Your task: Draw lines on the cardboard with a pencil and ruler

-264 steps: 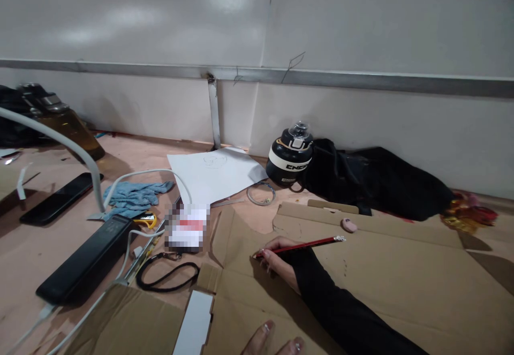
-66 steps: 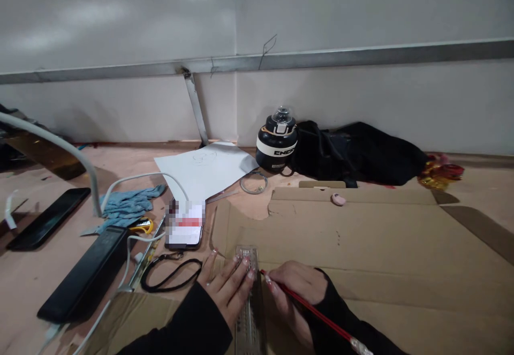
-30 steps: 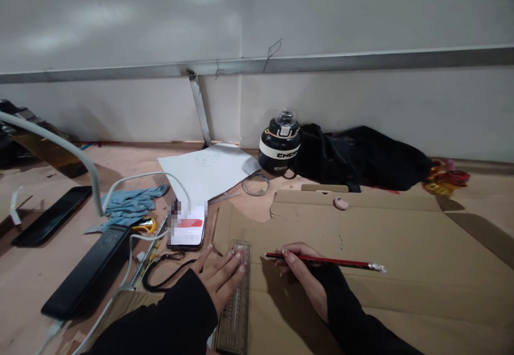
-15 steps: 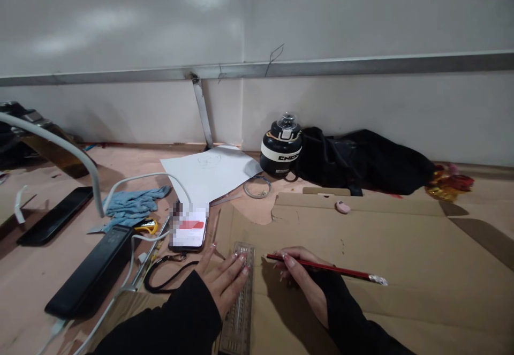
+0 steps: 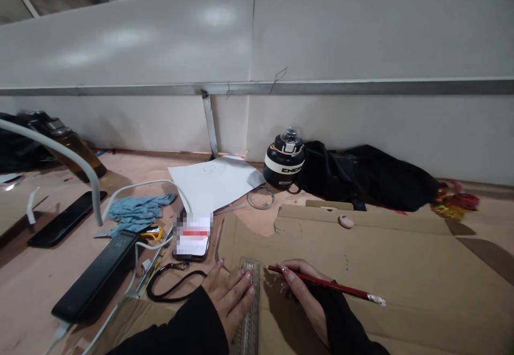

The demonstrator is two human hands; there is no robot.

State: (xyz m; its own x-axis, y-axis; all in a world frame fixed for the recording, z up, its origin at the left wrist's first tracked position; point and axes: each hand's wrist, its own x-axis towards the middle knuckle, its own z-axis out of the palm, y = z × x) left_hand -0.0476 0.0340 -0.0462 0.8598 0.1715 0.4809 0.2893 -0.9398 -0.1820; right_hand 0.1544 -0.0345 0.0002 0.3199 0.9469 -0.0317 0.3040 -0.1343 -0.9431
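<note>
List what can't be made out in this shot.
All in the head view:
Ruler: partly hidden by the left hand, near end cut off by the bottom edge.
Pencil: tip too small to tell if it touches the cardboard.
Right hand: some fingers hidden behind its thumb.
Lit phone: screen partly hidden by pixelation.
Paper: drawing too faint to make out.

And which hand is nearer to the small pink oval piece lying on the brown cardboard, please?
Right: the right hand is below and slightly left of the pink piece in the picture. The left hand is farther left, on the clear plastic ruler.
</note>
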